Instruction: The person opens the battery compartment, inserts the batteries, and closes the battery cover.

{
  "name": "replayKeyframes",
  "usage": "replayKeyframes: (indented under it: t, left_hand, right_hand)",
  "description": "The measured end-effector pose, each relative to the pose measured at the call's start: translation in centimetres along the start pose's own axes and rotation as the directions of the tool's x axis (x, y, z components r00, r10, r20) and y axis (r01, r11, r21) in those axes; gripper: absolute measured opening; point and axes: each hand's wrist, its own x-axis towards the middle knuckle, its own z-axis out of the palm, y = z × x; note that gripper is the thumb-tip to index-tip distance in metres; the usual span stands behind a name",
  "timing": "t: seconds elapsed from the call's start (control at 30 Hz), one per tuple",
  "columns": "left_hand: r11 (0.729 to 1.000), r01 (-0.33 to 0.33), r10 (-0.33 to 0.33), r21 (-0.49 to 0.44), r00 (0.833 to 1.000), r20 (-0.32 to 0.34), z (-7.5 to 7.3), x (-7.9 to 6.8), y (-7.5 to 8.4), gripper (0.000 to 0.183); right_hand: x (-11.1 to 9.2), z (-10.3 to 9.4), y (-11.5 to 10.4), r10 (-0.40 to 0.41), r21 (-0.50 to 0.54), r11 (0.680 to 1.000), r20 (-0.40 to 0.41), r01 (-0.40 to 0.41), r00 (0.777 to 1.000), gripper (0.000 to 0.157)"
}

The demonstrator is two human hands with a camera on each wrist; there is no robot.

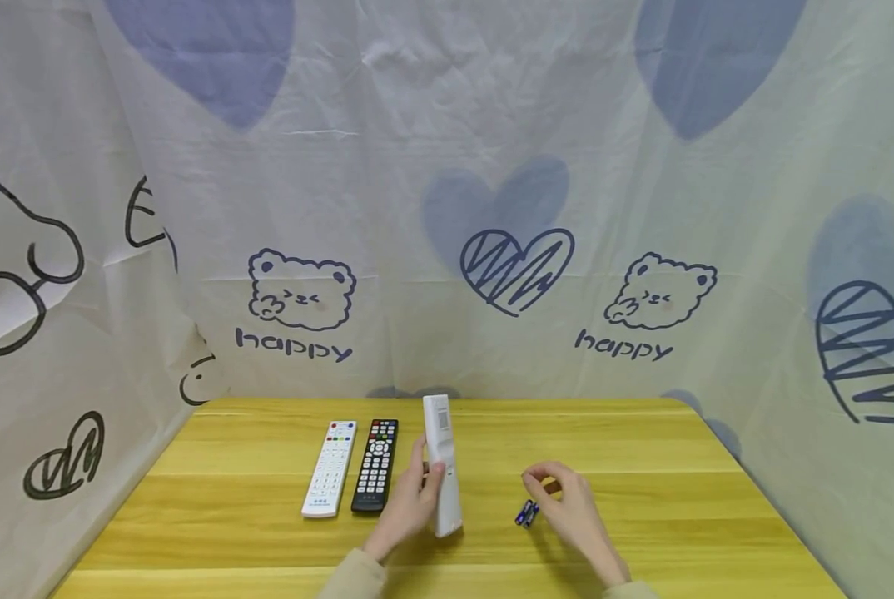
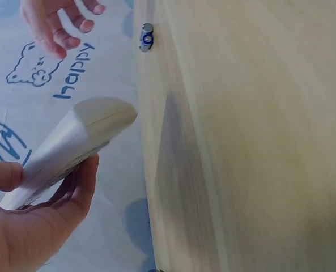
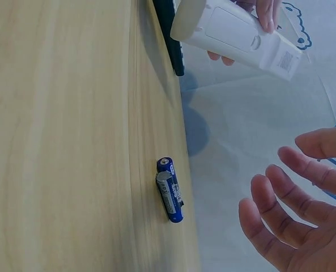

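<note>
Left fingers (image 2: 87, 182) clamp a white remote (image 1: 448, 499); right fingers (image 3: 297, 195) (loosely apart) hover near blue batteries (image 3: 169, 195).

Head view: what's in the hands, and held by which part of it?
Left hand holds the raised white remote by its long sides, near the middle. Right hand holds nothing.

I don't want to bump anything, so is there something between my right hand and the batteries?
Nothing visible stands between your right hand and the batteries on the table; the white remote in your left hand is off to their left.
</note>
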Motion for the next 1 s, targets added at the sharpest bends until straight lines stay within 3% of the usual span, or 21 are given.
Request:
replayKeyframes:
  t: [0.2, 0.4, 0.73, 0.83, 1.0]
  left_hand:
    - [0.991, 0.093, -0.093, -0.097, 0.996, 0.002, -0.6, -0.2, -0.5, 0.053]
    - [0.96, 0.182, -0.188, -0.214, 0.982, -0.01, -0.8, -0.5, -0.7, 0.054]
    - [0.896, 0.207, -0.238, -0.393, 0.971, -0.031, -0.6, -0.8, -0.9, 0.048]
    - [0.886, 0.227, -0.264, -0.405, 0.964, -0.038, -0.6, -0.9, -1.2, 0.047]
    - [0.858, 0.254, -0.295, -0.447, 0.955, -0.022, -0.4, -1.1, -1.7, 0.047]
  right_hand:
    - [-0.1, 0.0, 0.0, 0.007, 0.009, 1.0, 0.016, -0.007, 1.0, 0.007]
    - [-0.2, 0.0, 0.0, -0.021, 0.016, 1.0, 0.016, 0.021, 1.0, 0.006]
    - [-0.2, 0.2, -0.1, -0.085, -0.006, 0.996, 0.076, 0.086, 0.993, 0.013]
    - [-0.1, 0.2, -0.3, -0.141, -0.015, 0.989, 0.14, 0.145, 0.98, 0.015]
    - [-0.1, 0.6, -0.8, -0.247, -0.037, 0.964, 0.237, 0.263, 0.94, 0.017]
